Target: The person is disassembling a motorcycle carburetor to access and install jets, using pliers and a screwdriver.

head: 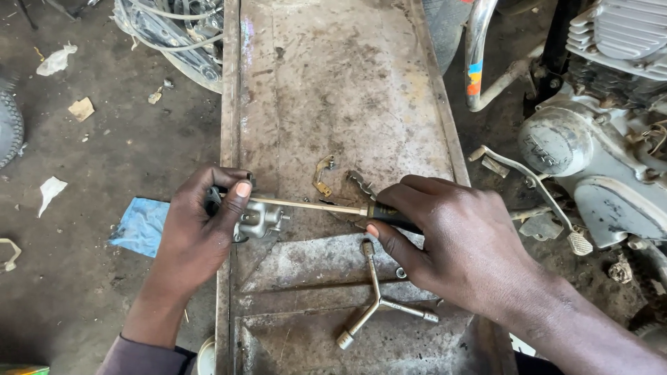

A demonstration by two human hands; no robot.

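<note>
**Screwdriver set to a small metal part over the tray**

The left hand [201,229] clenches a grey metal part [260,219] at the left rim of the long rusty metal tray [333,90]. The right hand [451,243] grasps a screwdriver [326,206], its shaft pointing to nine o'clock into the part. In the tray lie a three-way socket wrench [379,302] at six o'clock and a brass clip [322,173] at twelve.

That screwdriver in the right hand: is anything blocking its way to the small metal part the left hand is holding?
Nothing visible does. The right hand holds the screwdriver, whose shaft runs clear across the metal tray to the grey metal part gripped by the left hand. The brass clip lies apart, beyond the shaft.
</note>
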